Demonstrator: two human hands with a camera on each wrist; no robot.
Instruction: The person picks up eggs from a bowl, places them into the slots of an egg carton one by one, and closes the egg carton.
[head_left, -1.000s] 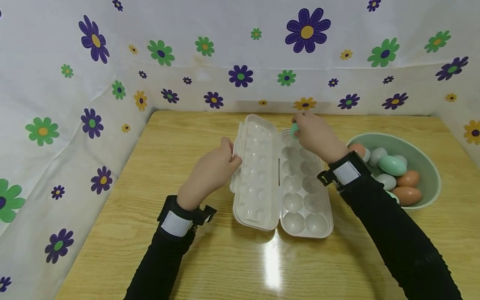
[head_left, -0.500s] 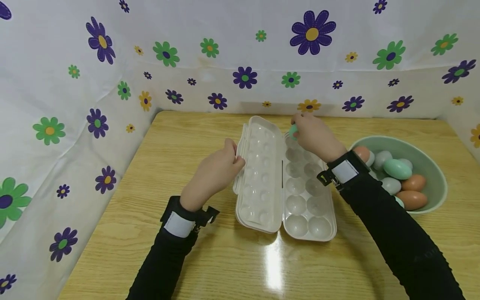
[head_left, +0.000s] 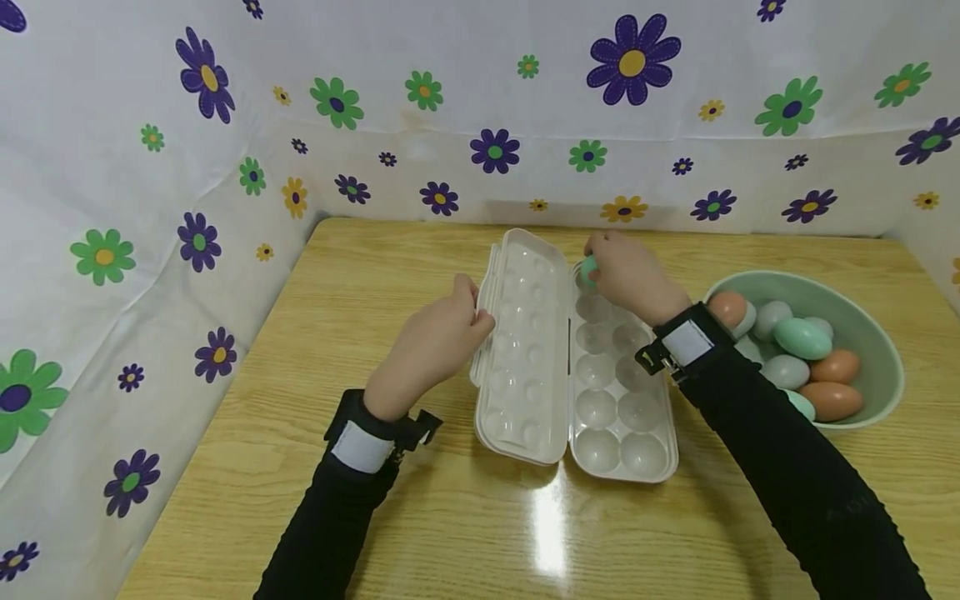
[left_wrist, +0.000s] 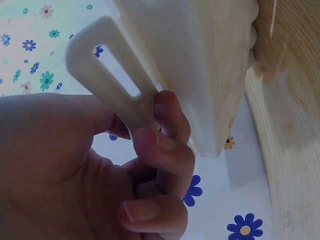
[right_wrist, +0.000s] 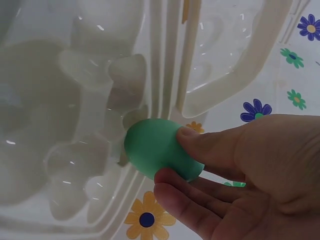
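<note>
A white plastic egg carton lies opened on the table, its lid tilted up on the left. My left hand pinches the lid's outer edge by the slotted handle, as the left wrist view shows. At the carton's far end, my right hand holds a green egg between thumb and fingers. That egg is over the far left cup, its end close to the cup. The nearer cups hold nothing; my right hand hides some far ones.
A pale green bowl stands to the right, under my right forearm's far side, with brown, white and green eggs in it. The wooden table ends at the back against a flowered cloth.
My right hand has brought the green egg slightly lower toward the far left cup. The left hand keeps its hold on the lid. The whole view has shifted slightly.
</note>
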